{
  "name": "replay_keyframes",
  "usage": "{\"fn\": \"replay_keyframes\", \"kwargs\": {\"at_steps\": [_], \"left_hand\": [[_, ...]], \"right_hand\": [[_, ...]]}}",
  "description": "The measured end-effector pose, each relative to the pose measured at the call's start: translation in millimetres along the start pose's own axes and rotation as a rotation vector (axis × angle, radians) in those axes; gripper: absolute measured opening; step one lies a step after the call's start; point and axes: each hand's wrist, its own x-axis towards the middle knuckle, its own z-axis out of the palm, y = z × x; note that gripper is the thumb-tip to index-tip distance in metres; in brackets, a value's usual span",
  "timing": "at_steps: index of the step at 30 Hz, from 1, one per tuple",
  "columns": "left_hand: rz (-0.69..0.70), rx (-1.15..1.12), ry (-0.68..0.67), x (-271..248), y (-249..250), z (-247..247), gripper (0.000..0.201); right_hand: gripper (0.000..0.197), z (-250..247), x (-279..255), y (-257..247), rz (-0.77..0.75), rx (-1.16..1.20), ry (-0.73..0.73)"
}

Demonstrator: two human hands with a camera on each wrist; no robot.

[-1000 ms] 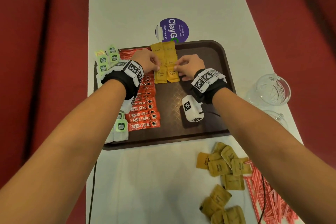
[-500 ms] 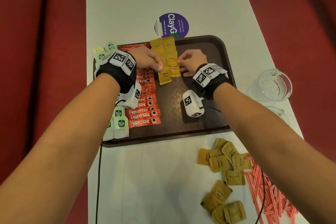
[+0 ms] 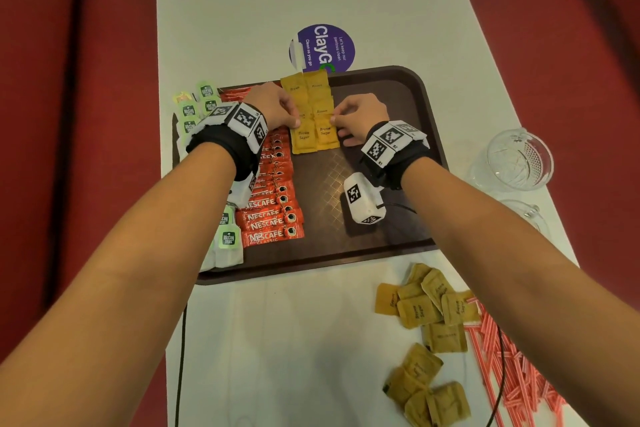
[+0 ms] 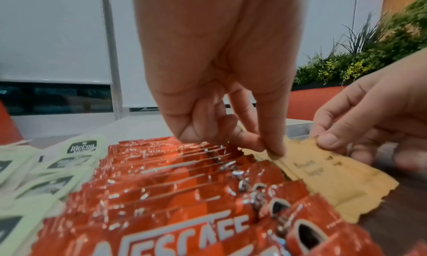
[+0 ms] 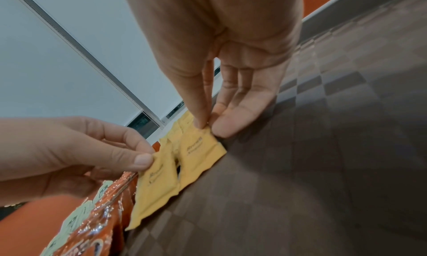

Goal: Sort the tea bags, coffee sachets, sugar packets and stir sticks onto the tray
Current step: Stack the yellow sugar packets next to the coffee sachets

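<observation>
Pinching the top corner of one yellow sugar packet [image 3: 303, 137], the left hand [image 3: 273, 107] holds it between thumb and fingers [image 4: 276, 146]. Just beside it, the right hand [image 3: 360, 116] pinches the top corner of the next sugar packet [image 3: 325, 135] with its thumb and first finger. Both packets lie side by side and touch each other, low on the brown tray [image 3: 398, 163]. Past the fingertips, more yellow packets [image 3: 306, 88] sit in two neat rows going up to the far rim of the tray. Right next to the left hand's fingers lies a long row of red coffee sachets [image 3: 273, 215], stacked one over the other. On the outer side of those sits a line of green tea bags [image 3: 228, 239] along the tray's left edge. Back toward the right arm, off the tray, a loose heap of sugar packets [image 3: 420, 308] lies on the white bench [image 3: 294, 340], with red and white stir sticks [image 3: 512, 364] just beside it. Out past the right hand's wrist stands a clear glass cup [image 3: 516, 159] on the bench. Beyond the fingertips, a purple round sticker [image 3: 325, 45] shows on the bench.
</observation>
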Motion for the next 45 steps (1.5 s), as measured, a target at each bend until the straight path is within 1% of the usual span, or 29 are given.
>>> {"fn": "replay_keyframes", "kwargs": {"at_steps": [6, 10, 14, 17, 19, 20, 22, 23, 25, 26, 28, 30, 31, 33, 35, 39, 41, 43, 45], "left_hand": [[-0.027, 0.025, 0.010, 0, 2, 0, 0.022], [-0.010, 0.008, 0.077, -5, 5, -2, 0.019], [0.061, -0.013, 0.154, -27, 14, -5, 0.022], [0.167, -0.032, 0.146, -62, 22, 3, 0.022], [0.218, -0.047, 0.079, -93, 25, 21, 0.019], [0.232, -0.056, 0.029, -109, 26, 33, 0.018], [0.259, -0.041, -0.093, -140, 27, 59, 0.018], [0.269, -0.017, -0.159, -154, 27, 73, 0.021], [0.280, 0.041, -0.271, -176, 30, 100, 0.028], [0.284, 0.074, -0.299, -184, 33, 113, 0.033], [0.265, 0.112, -0.310, -194, 38, 137, 0.042], [0.224, 0.130, -0.313, -198, 43, 156, 0.051], [0.204, 0.140, -0.321, -199, 45, 163, 0.055], [0.177, 0.142, -0.329, -201, 50, 174, 0.059], [0.179, 0.137, -0.309, -203, 53, 180, 0.056], [0.166, 0.101, -0.263, -203, 48, 184, 0.041], [0.165, 0.074, -0.251, -203, 45, 183, 0.030], [0.186, 0.040, -0.238, -203, 43, 180, 0.017], [0.175, -0.030, -0.247, -203, 39, 175, 0.015]], "right_hand": [[0.008, -1, 1, 0, 0.018, -0.010, 0.002], [0.015, -2, -2, 0, 0.015, -0.020, 0.008], [0.021, -13, -24, -1, -0.069, -0.053, 0.023], [0.014, -23, -63, 7, -0.150, 0.010, -0.066], [0.007, -27, -98, 23, -0.167, 0.021, -0.181], [0.008, -30, -116, 33, -0.170, -0.026, -0.248], [0.012, -36, -149, 54, -0.164, -0.199, -0.365], [0.015, -40, -162, 64, -0.165, -0.305, -0.390], [0.021, -49, -185, 82, -0.158, -0.474, -0.381], [0.023, -53, -195, 88, -0.150, -0.533, -0.368], [0.029, -57, -209, 99, -0.132, -0.677, -0.376], [0.040, -55, -217, 110, -0.127, -0.842, -0.400], [0.045, -53, -219, 115, -0.121, -0.898, -0.393], [0.049, -48, -225, 123, -0.117, -0.946, -0.367], [0.049, -44, -228, 130, -0.149, -0.950, -0.338], [0.044, -41, -231, 136, -0.176, -0.879, -0.302], [0.040, -41, -230, 137, -0.168, -0.860, -0.298], [0.033, -43, -230, 137, -0.164, -0.830, -0.296], [0.024, -44, -229, 136, -0.165, -0.807, -0.292]]}}
